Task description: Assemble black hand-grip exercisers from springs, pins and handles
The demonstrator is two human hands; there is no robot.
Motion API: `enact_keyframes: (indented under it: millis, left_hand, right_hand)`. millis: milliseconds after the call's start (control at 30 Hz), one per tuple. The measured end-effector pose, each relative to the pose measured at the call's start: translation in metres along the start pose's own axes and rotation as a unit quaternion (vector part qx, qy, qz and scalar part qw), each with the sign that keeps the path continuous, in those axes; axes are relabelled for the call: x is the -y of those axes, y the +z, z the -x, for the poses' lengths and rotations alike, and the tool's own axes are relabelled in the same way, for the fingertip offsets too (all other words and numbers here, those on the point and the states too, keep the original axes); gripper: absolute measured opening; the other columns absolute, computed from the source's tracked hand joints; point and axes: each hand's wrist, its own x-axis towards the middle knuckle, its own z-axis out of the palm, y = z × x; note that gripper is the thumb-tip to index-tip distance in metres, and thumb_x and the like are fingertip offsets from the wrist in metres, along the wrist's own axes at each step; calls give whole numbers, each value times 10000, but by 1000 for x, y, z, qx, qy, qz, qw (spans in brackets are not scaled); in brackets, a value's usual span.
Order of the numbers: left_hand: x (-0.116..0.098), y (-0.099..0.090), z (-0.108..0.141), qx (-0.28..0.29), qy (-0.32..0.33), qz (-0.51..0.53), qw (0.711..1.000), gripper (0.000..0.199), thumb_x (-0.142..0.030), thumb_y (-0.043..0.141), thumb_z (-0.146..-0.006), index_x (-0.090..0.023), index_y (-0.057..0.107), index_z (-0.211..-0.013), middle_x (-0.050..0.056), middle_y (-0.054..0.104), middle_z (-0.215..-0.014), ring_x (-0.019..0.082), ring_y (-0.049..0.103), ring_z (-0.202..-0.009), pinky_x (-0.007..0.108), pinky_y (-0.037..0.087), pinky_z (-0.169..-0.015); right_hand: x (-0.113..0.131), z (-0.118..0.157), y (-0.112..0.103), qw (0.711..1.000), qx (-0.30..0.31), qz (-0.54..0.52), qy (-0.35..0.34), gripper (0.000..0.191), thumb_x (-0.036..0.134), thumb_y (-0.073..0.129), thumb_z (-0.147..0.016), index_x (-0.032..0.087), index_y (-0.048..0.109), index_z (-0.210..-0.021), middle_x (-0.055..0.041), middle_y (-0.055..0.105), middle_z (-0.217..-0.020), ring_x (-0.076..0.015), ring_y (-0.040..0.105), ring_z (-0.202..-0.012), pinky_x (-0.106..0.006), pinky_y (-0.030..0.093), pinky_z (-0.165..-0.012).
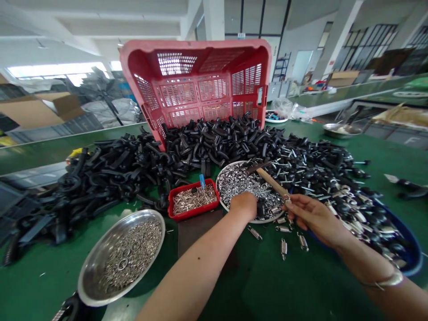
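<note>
My left hand (244, 206) is curled over the near side of a round plate (219, 185) heaped with shiny metal rings (239, 183). A black plastic part (261, 207) pokes out beside its closed fingers, which are mostly hidden. To its right, my right hand (312, 216) pinches a small metal ring (286, 199) between thumb and fingertips. Just behind that ring ends the wooden handle of a hammer (272, 182), lying across the plate. Several coil springs (284, 248) are scattered on the green table below my hands.
A tipped red crate (195, 44) spills black curved handles (214, 140) across the back. A red tray (194, 216) of small pins and a steel bowl (87, 272) of small metal pieces stand left. On the right, black knobs with bolts (314, 171) surround a blue tray (414, 261).
</note>
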Motion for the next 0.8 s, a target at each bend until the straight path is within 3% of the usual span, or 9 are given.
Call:
enact_keyframes:
  millis: [167, 233, 267, 333, 367, 400, 600, 800]
  left_hand:
    - [12, 5, 15, -58, -10, 83, 995, 185, -232, 532, -736, -177, 630, -882, 97, 626, -937, 243, 586, -897, 323, 451, -733]
    - [18, 9, 25, -66, -58, 236, 968, 165, -254, 501, -775, -172, 596, -883, 64, 636, -830, 179, 610, -723, 269, 457, -612]
    - [21, 11, 30, -62, -96, 359, 926, 139, -248, 516, -771, -169, 580, -866, 43, 630, -768, 145, 596, -616, 238, 438, -535]
    - [23, 14, 39, -48, -168, 586, 791, 108, -215, 576, -733, -160, 551, -823, 7, 599, -662, 95, 532, -470, 193, 371, -424]
    - [24, 14, 43, -43, -191, 654, 731, 115, -198, 598, -716, -155, 539, -805, -6, 576, -618, 84, 510, -441, 180, 347, -400]
    - [24, 13, 45, -40, -204, 685, 698, 118, -194, 606, -713, -153, 529, -793, -18, 552, -580, 77, 496, -429, 170, 336, -388]
    - [22, 5, 53, -33, -230, 743, 628, 123, -238, 595, -751, -147, 514, -771, -36, 507, -543, 45, 464, -420, 145, 377, -398]
    - [26, 8, 66, -32, -231, 764, 601, 146, -240, 614, -739, -114, 545, -712, -16, 526, -580, 22, 421, -389, 135, 364, -369]
  right_hand:
    - [1, 5, 14, 998, 32, 48, 2, 363, 437, 594, -737, 187, 551, -995, 6, 551, -627, -49, 375, -401, -194, 275, -339]
    - [4, 5, 26, 997, 36, 67, -15, 357, 447, 589, -728, 198, 578, -984, 2, 542, -590, -73, 399, -404, -215, 299, -340]
    - [5, 5, 34, 996, 34, 77, -27, 355, 450, 589, -723, 202, 589, -977, 4, 535, -566, -83, 412, -408, -221, 311, -344]
    - [8, 3, 50, 994, 34, 91, -54, 350, 453, 588, -717, 204, 598, -963, 6, 535, -558, -94, 437, -422, -224, 333, -355]
    - [10, 2, 58, 993, 33, 94, -67, 344, 453, 589, -714, 201, 597, -949, 4, 544, -572, -92, 445, -430, -222, 341, -362]
    - [10, 0, 65, 992, 31, 94, -79, 336, 452, 591, -710, 196, 594, -928, 4, 551, -590, -88, 446, -434, -219, 347, -368]
    - [6, -13, 86, 991, 30, 78, -103, 329, 448, 571, -729, 174, 556, -910, 33, 514, -580, -69, 420, -418, -211, 339, -381]
    - [4, -17, 84, 985, 47, 119, -117, 295, 430, 551, -753, 183, 581, -912, 36, 518, -575, -76, 434, -411, -228, 353, -407]
